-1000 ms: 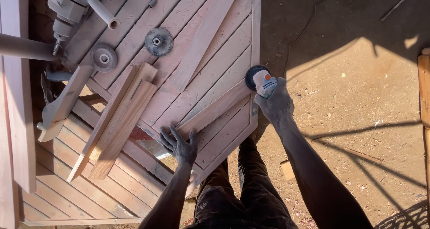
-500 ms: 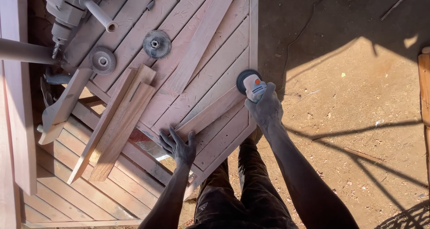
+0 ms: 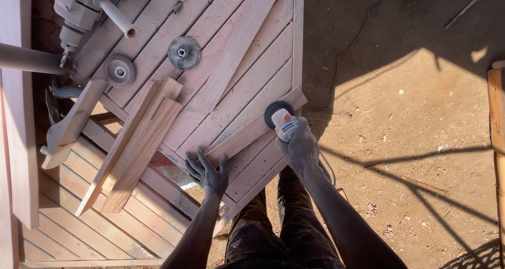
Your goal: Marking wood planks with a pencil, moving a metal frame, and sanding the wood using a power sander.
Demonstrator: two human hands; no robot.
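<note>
- Right now the right hand (image 3: 301,147) is wrapped tightly around a small angle grinder (image 3: 284,123), its disc (image 3: 274,111) lying on a loose wooden strip (image 3: 247,135).
- That strip lies slantwise across a slatted wooden panel (image 3: 263,53), with its far end near the panel's right edge.
- Meanwhile the left hand (image 3: 208,173) presses flat on the lower end of the strip, fingers spread wide and closed on nothing, pinning the piece down.
- As for progress, the disc sits close to the strip's far end, well apart from the left hand; most of the strip's length lies between the two. Whether that stretch has been sanded cannot be told, since its surface looks much like the wood around it.
- A judgement only: the pass seems to be at one end of the strip, with the rest open to work.
- Elsewhere on the panel lie two spare discs (image 3: 183,52), a few more wooden strips (image 3: 137,143) and a power drill (image 3: 79,8) at the top left.
- Sawdust-coloured dirt ground (image 3: 421,143) lies to the right, crossed by long shadows.
</note>
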